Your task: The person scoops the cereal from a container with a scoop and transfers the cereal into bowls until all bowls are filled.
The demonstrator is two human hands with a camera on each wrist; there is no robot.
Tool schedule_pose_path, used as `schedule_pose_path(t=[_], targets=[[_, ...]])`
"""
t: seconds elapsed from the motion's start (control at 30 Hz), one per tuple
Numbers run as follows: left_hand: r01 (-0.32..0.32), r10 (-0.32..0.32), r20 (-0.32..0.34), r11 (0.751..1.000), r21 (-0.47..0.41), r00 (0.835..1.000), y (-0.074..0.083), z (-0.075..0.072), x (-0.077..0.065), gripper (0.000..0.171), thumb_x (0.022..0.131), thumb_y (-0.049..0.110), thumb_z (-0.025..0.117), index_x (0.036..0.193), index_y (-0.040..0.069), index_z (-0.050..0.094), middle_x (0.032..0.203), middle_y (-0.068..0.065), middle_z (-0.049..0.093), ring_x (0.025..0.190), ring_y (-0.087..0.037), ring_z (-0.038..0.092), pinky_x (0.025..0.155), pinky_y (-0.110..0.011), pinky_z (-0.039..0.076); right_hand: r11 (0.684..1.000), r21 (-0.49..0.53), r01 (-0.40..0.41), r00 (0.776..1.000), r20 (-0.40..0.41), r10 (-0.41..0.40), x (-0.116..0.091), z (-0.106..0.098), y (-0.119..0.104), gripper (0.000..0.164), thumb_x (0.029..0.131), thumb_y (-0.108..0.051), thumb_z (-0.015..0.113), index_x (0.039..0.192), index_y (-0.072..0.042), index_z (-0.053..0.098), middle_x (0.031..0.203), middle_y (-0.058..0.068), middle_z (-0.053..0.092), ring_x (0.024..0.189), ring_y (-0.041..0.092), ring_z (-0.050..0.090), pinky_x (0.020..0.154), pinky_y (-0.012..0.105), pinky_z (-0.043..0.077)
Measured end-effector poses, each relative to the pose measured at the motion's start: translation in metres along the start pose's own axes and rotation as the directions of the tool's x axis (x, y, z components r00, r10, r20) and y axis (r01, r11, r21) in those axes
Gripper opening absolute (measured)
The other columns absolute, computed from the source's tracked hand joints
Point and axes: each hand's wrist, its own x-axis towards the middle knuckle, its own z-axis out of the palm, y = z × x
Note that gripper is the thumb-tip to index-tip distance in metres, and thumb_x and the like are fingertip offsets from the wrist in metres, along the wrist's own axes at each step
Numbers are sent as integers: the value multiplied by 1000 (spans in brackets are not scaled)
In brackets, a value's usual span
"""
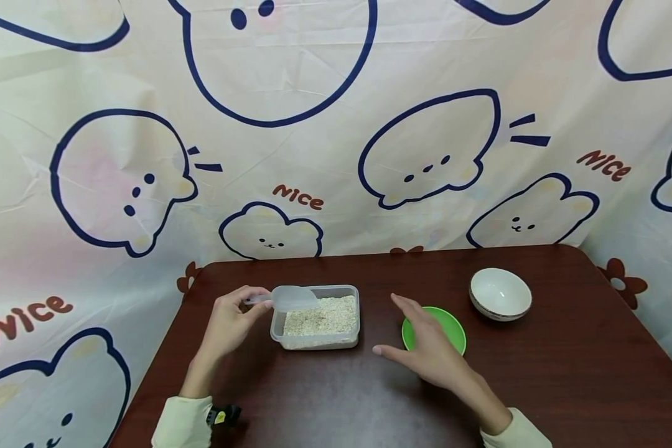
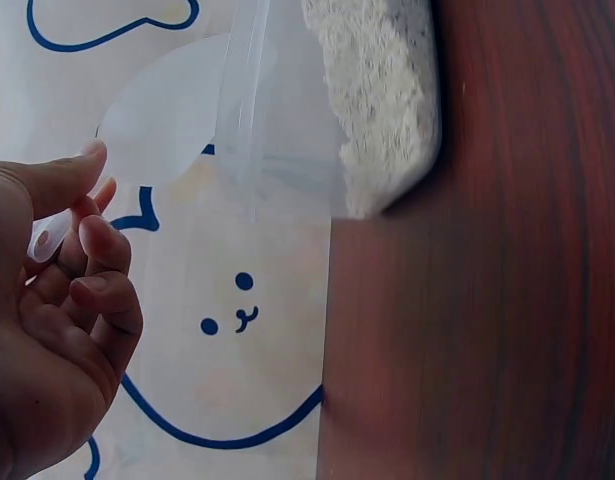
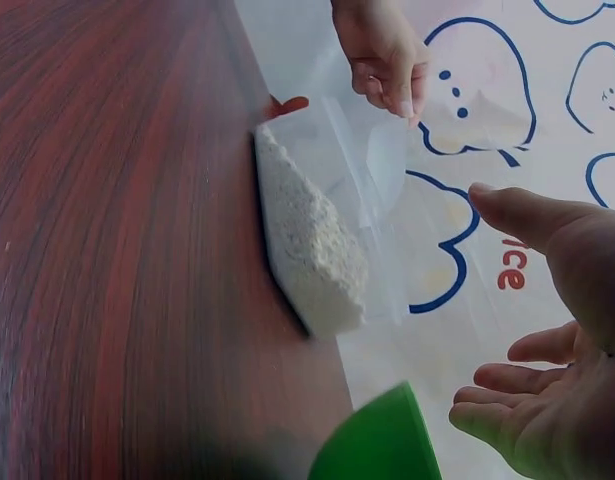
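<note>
Bare R hand (image 1: pixel 427 347), spread, ctr-R of head view, partly hides round green dish (image 1: pixel 451 325); L hand (image 1: pixel 231 322), ctr-L, pinches translucent plastic scoop (image 1: pixel 293 298) at upper L of clear rectangular box (image 1: pixel 320 343) w/ pale grains (image 1: pixel 327 317). L-wrist view: scoop upper L. R-wrist view: box ctr.

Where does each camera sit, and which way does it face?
Head: head-worn, facing forward and down at the table; left grip, right grip and sleeves show.
Left wrist: on that wrist, facing scoop and container; left grip shows.
Right wrist: on that wrist, facing container; right grip near, left grip beyond.
Wrist views share container and scoop.
</note>
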Motion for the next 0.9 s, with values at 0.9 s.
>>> schedule_pose_path(t=[0.9], targets=[[-39, 35, 144, 999, 23, 989, 3, 2, -1, 13, 92, 8, 84, 105, 8, 80, 89, -3, 73, 71, -11, 56, 61, -24, 49, 986, 160, 49, 998, 38, -56, 18, 58, -15, 102, 86, -41, 92, 165, -4, 38, 163, 10, 49, 147, 28, 54, 115, 48, 51]])
